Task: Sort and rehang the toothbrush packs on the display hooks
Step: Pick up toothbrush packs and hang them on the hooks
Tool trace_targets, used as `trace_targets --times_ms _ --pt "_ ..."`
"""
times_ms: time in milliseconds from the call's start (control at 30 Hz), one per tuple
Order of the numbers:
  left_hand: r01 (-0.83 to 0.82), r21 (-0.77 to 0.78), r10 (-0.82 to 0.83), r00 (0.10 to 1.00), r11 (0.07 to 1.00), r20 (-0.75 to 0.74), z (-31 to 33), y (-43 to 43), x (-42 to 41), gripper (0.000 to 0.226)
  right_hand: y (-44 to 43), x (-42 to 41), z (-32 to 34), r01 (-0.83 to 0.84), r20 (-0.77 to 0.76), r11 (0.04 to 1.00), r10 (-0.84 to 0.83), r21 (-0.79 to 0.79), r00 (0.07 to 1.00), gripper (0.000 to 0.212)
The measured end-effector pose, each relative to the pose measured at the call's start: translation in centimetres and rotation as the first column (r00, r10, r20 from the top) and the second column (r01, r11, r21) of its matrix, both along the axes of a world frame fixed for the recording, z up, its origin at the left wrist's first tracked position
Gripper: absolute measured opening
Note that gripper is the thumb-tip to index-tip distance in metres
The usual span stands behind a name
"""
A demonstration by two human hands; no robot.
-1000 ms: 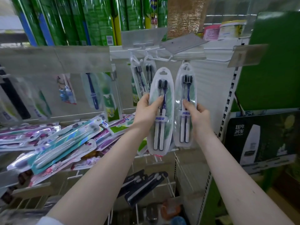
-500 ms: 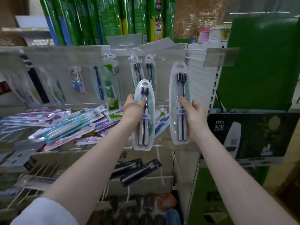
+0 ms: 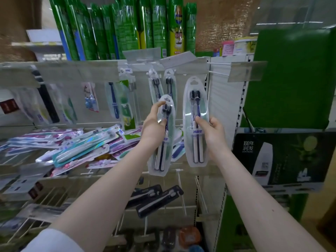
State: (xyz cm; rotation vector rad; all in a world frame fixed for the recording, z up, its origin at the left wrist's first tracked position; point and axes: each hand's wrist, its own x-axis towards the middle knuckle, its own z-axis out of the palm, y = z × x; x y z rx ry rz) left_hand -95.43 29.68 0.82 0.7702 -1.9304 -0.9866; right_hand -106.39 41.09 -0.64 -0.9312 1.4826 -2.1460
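Within the last second the left hand [image 3: 154, 124] has lowered its left pack [image 3: 163, 142] below the hung packs [image 3: 154, 84], fingers creeping toward the hang hole, while the right hand [image 3: 212, 135] still grips the right pack [image 3: 195, 99] under the bare hook [image 3: 218, 72], so neither looks rehung yet.

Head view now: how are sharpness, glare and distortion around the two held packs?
Head view: right hand and its clear oval twin-toothbrush pack are fairly sharp, blue label visible; head view: left hand and its matching clear pack smear at the bristles; head view: heap of loose toothbrush packs goes soft; head view: edges bow, light flat, faint sheen on plastic.
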Motion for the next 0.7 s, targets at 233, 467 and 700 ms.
trace_targets --times_ms 233,467,700 --pt "-0.009 -0.03 0.009 1.0 1.0 -0.014 0.9 -2.6 -0.6 0.043 -2.3 -0.6 0.7 0.076 -0.032 0.997 -0.076 0.014 0.997 0.007" --pt "0.088 0.021 -0.085 0.989 0.996 -0.118 0.5 -2.4 -1.4 0.025 -3.3 -1.2 -0.1 0.076 -0.047 0.997 -0.077 -0.016 0.996 0.006" --pt "0.173 0.063 -0.16 0.972 0.983 -0.173 1.6 -1.4 -2.1 0.041 -4.0 -1.2 0.4 0.038 -0.05 0.999 -0.04 -0.038 0.998 0.005"
